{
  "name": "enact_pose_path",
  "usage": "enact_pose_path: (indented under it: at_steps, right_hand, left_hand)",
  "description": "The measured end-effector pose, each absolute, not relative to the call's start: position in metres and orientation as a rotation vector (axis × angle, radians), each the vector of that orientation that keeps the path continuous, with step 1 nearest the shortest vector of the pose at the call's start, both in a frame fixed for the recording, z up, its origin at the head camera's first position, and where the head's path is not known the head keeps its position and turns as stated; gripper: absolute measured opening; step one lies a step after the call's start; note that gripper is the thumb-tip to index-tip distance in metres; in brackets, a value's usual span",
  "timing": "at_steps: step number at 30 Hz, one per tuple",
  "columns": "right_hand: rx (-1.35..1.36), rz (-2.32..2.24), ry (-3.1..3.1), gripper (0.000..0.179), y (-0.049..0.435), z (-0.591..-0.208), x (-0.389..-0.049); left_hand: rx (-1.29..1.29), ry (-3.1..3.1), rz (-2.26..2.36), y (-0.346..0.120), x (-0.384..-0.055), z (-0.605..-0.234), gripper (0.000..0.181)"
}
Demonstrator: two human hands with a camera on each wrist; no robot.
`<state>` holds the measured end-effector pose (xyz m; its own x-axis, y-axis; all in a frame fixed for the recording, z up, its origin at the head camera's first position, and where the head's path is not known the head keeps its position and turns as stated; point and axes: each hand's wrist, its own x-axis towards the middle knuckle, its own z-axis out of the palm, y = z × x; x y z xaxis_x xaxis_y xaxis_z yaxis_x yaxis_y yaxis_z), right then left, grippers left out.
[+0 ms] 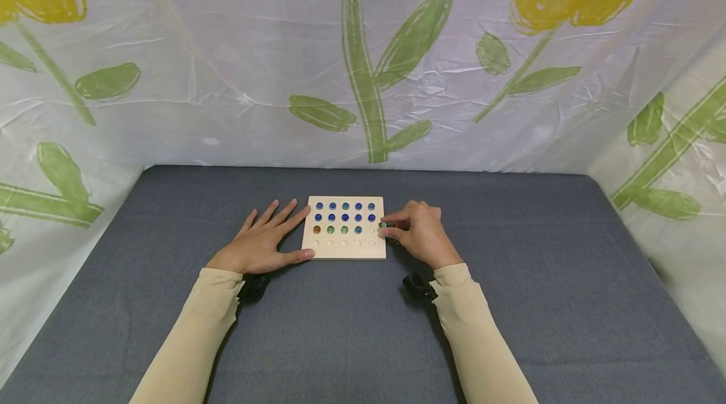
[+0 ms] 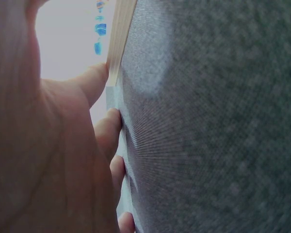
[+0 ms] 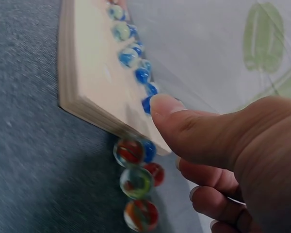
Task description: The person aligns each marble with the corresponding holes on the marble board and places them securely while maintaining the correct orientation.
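A pale wooden board (image 1: 344, 253) with rows of round hollows lies on the table. Its two far rows hold blue marbles (image 1: 345, 217); the third row has an amber marble (image 1: 316, 229), green ones and a blue one, and its rightmost hollow is bare, like the whole near row. My left hand (image 1: 258, 246) is spread flat, thumb and index finger touching the board's left side. My right hand (image 1: 422, 234) pinches a greenish marble (image 1: 382, 225) between thumb and fingers by the board's right edge. In the right wrist view the thumb (image 3: 184, 124) hides that marble.
Several loose marbles (image 3: 137, 182), some red and one blue, lie on the table beside the board's right edge, under my right hand. Dark grey cloth covers the table (image 1: 340, 334). A white curtain (image 1: 238, 76) with printed flowers hangs behind and at both sides.
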<state>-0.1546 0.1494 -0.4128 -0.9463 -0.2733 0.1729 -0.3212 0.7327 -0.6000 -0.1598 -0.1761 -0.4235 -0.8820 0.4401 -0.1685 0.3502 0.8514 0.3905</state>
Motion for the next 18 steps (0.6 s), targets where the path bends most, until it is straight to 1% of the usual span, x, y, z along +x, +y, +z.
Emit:
enact_pose_path:
  at_steps: [8,18]
  right_hand:
    - [0.513,0.982,-2.873,0.02,0.14,-0.417,-0.154]
    - [0.457,0.948,-2.837,0.02,0.13,-0.423,-0.153]
  left_hand:
    - [0.594,2.763,0.471,-0.176,-0.161,-0.422,0.096]
    - [0.594,2.762,0.46,-0.177,-0.162,-0.424,0.097]
